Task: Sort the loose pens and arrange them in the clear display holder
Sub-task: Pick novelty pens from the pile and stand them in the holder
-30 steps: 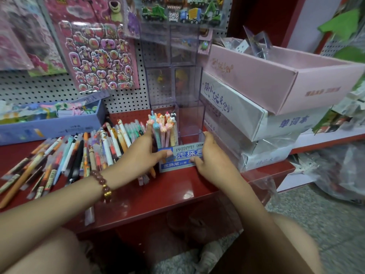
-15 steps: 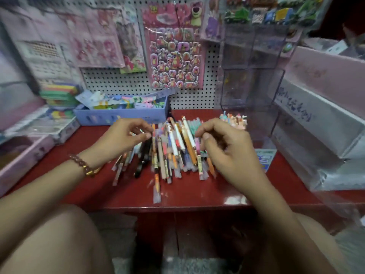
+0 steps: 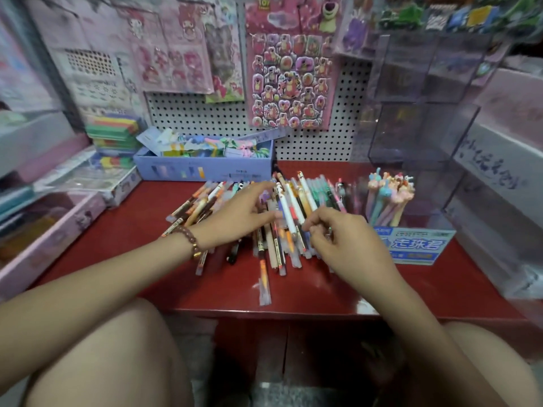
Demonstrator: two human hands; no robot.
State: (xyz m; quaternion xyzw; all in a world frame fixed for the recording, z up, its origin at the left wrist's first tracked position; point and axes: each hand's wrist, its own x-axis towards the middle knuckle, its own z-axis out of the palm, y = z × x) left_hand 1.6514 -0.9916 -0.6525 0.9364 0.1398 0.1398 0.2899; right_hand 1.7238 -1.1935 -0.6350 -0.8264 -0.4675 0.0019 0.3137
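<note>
Red shelf (image 3: 338, 292) carries loose pens (image 3: 282, 230), clear display holder (image 3: 426, 201), blue box (image 3: 205, 168).

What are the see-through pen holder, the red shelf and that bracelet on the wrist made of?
The pen holder looks like clear rigid plastic, probably acrylic: flat glossy walls you see straight through. The red shelf has a smooth, shiny painted or laminated surface that catches light; its core is hidden. The bracelet is round brown beads, perhaps wood or stone.

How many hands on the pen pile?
2. Left hand, fingers straight, over the middle of the loose pens; right hand, fingers curled, at the pile's right side, near the clear display holder. Neither hidden.
</note>
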